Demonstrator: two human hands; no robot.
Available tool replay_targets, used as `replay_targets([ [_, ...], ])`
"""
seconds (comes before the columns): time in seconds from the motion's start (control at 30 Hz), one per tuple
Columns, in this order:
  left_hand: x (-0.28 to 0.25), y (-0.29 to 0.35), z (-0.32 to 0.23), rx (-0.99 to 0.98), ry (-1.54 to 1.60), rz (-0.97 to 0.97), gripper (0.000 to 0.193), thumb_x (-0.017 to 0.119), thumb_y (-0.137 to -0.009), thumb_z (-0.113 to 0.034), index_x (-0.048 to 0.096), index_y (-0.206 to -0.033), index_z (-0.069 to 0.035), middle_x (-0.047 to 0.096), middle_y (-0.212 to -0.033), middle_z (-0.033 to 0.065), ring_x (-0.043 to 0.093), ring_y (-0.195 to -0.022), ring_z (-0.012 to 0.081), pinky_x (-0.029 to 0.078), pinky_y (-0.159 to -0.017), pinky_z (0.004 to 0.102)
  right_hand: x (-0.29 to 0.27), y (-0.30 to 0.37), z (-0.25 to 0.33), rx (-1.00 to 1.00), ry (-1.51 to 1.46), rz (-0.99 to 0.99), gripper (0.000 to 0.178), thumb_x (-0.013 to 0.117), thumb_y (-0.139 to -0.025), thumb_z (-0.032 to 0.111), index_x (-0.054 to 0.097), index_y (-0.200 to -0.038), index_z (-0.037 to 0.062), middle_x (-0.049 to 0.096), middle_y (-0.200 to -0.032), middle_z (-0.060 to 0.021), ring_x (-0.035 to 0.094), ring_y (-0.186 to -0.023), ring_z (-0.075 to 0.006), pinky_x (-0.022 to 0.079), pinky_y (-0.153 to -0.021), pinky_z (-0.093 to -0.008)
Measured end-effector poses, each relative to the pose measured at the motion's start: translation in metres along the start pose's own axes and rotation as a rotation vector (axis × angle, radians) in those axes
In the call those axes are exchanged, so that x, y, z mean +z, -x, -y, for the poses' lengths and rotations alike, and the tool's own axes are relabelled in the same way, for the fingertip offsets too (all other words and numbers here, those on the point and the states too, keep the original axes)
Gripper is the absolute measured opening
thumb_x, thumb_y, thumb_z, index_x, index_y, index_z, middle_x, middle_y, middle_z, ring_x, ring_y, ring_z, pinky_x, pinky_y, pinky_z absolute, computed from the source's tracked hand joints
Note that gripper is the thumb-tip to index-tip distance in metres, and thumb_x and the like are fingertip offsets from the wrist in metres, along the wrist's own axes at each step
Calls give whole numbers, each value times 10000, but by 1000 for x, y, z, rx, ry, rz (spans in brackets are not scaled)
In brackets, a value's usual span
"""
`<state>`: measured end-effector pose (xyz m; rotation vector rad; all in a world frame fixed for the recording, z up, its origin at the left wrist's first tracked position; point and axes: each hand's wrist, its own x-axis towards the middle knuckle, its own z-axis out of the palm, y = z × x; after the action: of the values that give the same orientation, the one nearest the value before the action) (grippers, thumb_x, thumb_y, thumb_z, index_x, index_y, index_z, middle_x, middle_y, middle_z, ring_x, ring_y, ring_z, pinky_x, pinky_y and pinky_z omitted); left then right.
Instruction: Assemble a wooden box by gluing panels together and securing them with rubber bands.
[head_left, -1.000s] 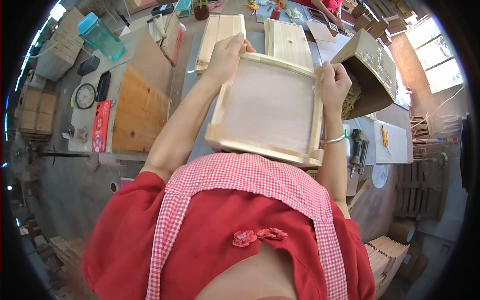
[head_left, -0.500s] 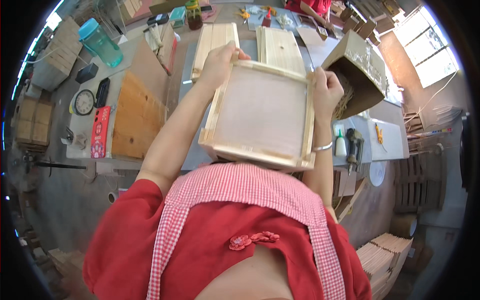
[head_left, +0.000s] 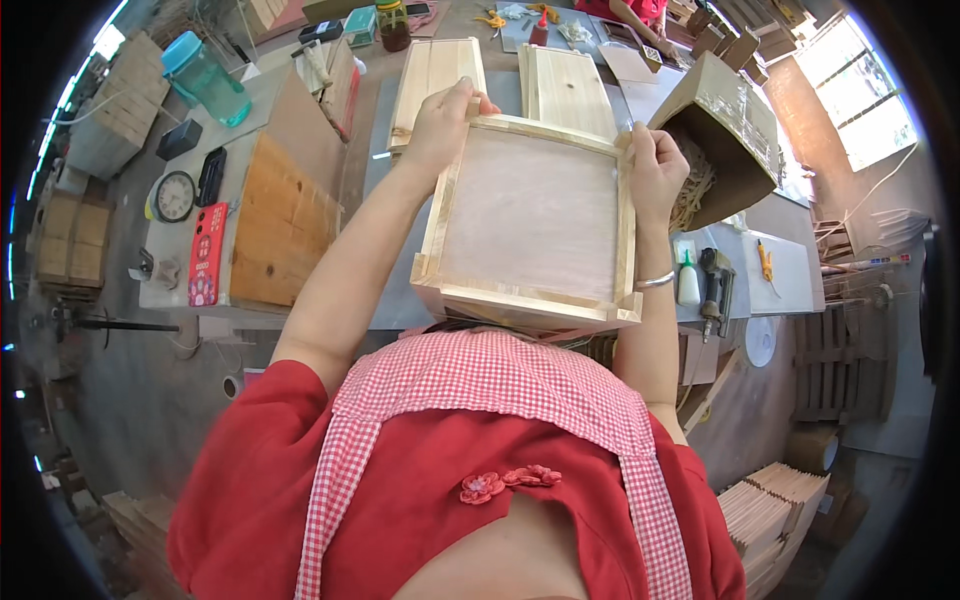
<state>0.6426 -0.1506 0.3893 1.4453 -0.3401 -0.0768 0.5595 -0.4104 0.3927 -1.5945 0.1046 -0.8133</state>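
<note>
A pale wooden box [head_left: 532,215] with a flat panel set inside raised strips is held in front of my chest, its near side close to my apron. At its far left corner, my left hand [head_left: 440,130] is closed with fingers curled over the edge. My right hand [head_left: 657,172] is closed in a fist-like grip at the far right corner; what lies inside those fingers is hidden. Beyond the box, two stacks of planed wooden boards, a left one [head_left: 440,75] and a right one [head_left: 568,90], lie on the table.
To the right, a cardboard carton [head_left: 735,145] holding thin strips lies tipped, near a glue bottle [head_left: 688,280] and a dark tool [head_left: 715,290]. At left stand a teal water bottle [head_left: 207,80], a round clock [head_left: 174,196] and a red box [head_left: 207,255]. A co-worker's arm [head_left: 635,20] shows at the back.
The view has shifted slightly. The box sits marginally farther right, with its near side a little more visible. Both hands keep their places at its far corners.
</note>
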Motion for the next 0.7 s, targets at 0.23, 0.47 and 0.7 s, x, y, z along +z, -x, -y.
replay_targets([
  [0.23, 0, 3, -8, 32, -94, 31, 451, 409, -1017, -343, 651, -825, -15, 693, -909, 102, 614, -876, 163, 468, -858, 318, -1, 17, 16, 17, 82, -9, 275, 668, -932, 175, 643, -736, -16, 609, -686, 24, 494, -615, -29, 403, -554, -208],
  [0.47, -8, 25, -10, 12, 11, -37, 461, 405, -1033, -344, 628, -801, -13, 688, -894, 101, 618, -835, 157, 474, -829, 311, 3, 12, 10, -81, 118, 76, 273, 665, -929, 162, 640, -735, -28, 610, -687, 12, 507, -624, -36, 412, -560, -222],
  [0.7, 2, 31, -6, 97, -175, -64, 458, 388, -1044, -344, 620, -803, -31, 681, -899, 86, 600, -840, 144, 483, -799, 321, -6, 16, 10, -13, 64, 26, 276, 673, -920, 169, 658, -752, -50, 598, -651, 13, 492, -612, -33, 397, -545, -221],
])
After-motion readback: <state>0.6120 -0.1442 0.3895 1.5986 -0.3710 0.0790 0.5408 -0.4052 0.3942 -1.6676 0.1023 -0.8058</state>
